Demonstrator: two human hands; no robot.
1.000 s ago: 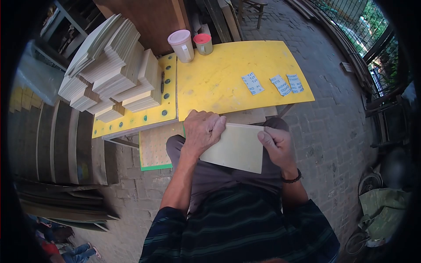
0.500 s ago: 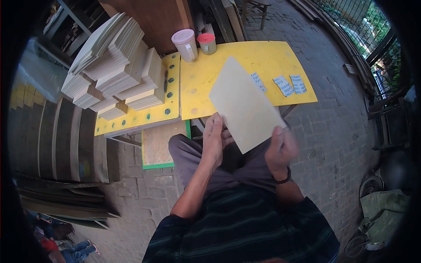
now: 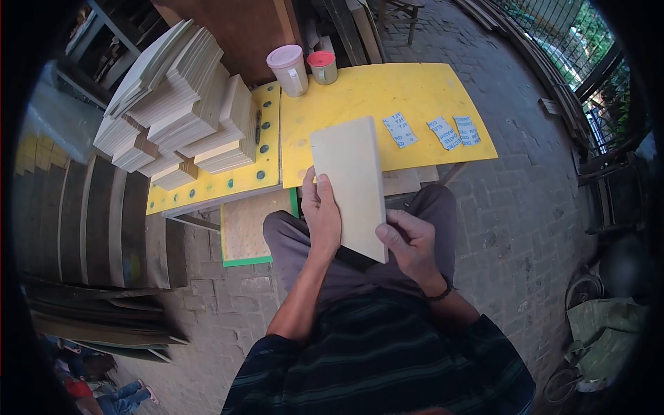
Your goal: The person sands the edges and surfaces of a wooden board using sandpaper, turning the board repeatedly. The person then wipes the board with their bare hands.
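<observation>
A pale, flat wooden board (image 3: pixel 351 187) is held tilted above my lap, its upper part in front of the yellow table. My left hand (image 3: pixel 322 214) grips its left edge, thumb on the face and the other fingers partly hidden behind. At the lower right edge, my right hand (image 3: pixel 412 243) pinches the board between thumb and curled fingers. Just beyond the board, a torn piece of sandpaper (image 3: pixel 400 130) lies printed side up on the table. Two more pieces, a middle one (image 3: pixel 443 133) and a right one (image 3: pixel 466 130), lie further right.
Stacked pale boards (image 3: pixel 187 104) stand on the table's left part. A lidded pink container (image 3: pixel 288 72) and a red-lidded mug (image 3: pixel 322 68) sit at the back of the yellow table (image 3: pixel 360 86). A green-edged panel (image 3: pixel 247 261) is below. Another person (image 3: pixel 121 398) shows at lower left.
The board has swung more upright and shifted left, and its right edge now shows. My right hand has moved left and down along with it. The left sandpaper piece is now uncovered.
</observation>
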